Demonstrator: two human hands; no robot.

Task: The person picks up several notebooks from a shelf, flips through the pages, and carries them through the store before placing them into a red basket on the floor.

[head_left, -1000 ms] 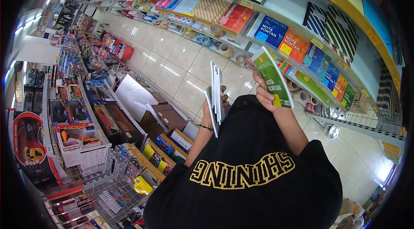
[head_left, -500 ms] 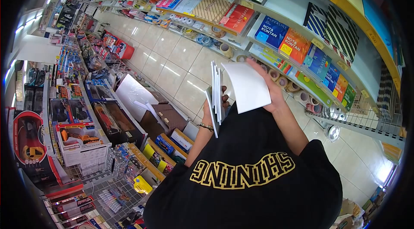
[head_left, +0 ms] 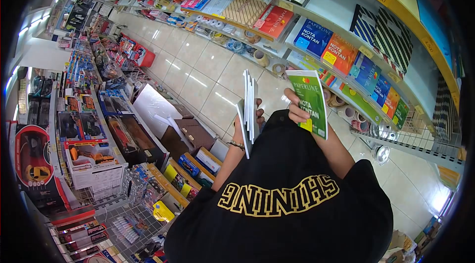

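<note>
My right hand [head_left: 298, 110] grips a green "Nota Kontan" receipt pad [head_left: 308, 102] by its left side, thumb and fingers closed over it, with its printed cover facing me and a yellow sticker low on it. A stack of several white-edged pads [head_left: 249, 112] stands on edge in my left hand [head_left: 259, 111]. Its fingers wrap round the far side of the stack and are partly hidden. The two hands are apart, in front of my black shirt [head_left: 277, 179].
To the right, a shelf holds blue pads [head_left: 312, 34], orange pads [head_left: 338, 52] and striped books [head_left: 391, 35]. Rolls of tape [head_left: 261, 58] lie below. Boxed toys [head_left: 91, 156] fill the left shelves. An open brown carton [head_left: 195, 133] sits near my left arm. A tiled aisle [head_left: 198, 75] runs between.
My right hand has turned its pad over, from the plain white side to the green printed cover. My left hand with the stack has barely moved.
</note>
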